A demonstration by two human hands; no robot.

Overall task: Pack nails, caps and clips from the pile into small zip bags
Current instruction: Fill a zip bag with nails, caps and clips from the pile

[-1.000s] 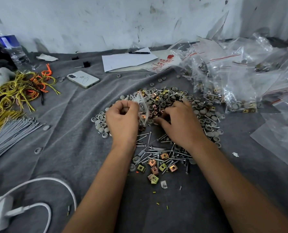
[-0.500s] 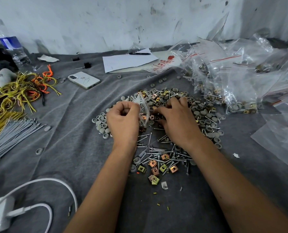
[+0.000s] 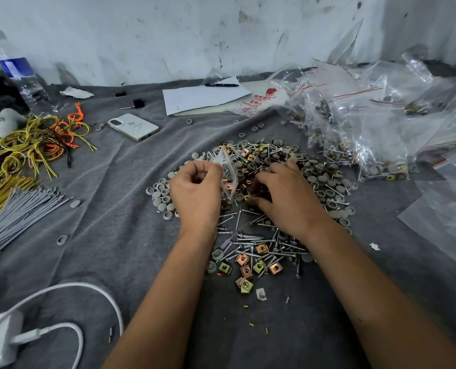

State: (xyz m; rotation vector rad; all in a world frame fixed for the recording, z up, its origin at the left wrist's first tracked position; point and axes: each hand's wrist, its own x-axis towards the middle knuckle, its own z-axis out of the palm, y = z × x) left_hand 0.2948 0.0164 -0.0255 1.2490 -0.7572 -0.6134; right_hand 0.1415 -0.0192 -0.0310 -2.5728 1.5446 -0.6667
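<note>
A pile of silver nails (image 3: 250, 237), grey round caps (image 3: 160, 194) and brass-coloured square clips (image 3: 248, 266) lies on the grey cloth (image 3: 109, 209) in the middle. My left hand (image 3: 195, 193) holds a small clear zip bag (image 3: 228, 173) upright at the pile's left side; a few clips show inside it. My right hand (image 3: 288, 195) lies palm down on the pile beside the bag, its fingers curled into the clips and caps. What its fingertips hold is hidden.
Filled zip bags (image 3: 367, 134) heap at the back right, with empty bags (image 3: 445, 222) at the right edge. A phone (image 3: 133, 127), paper with a pen (image 3: 202, 98), a water bottle (image 3: 22, 81), yellow and orange wires (image 3: 35, 145), grey ties (image 3: 16, 214) and a white charger (image 3: 0, 339) lie around.
My right hand has slid away from me, from the near part of the pile into the clips and caps beside the bag. My left hand and the bag have stayed put.
</note>
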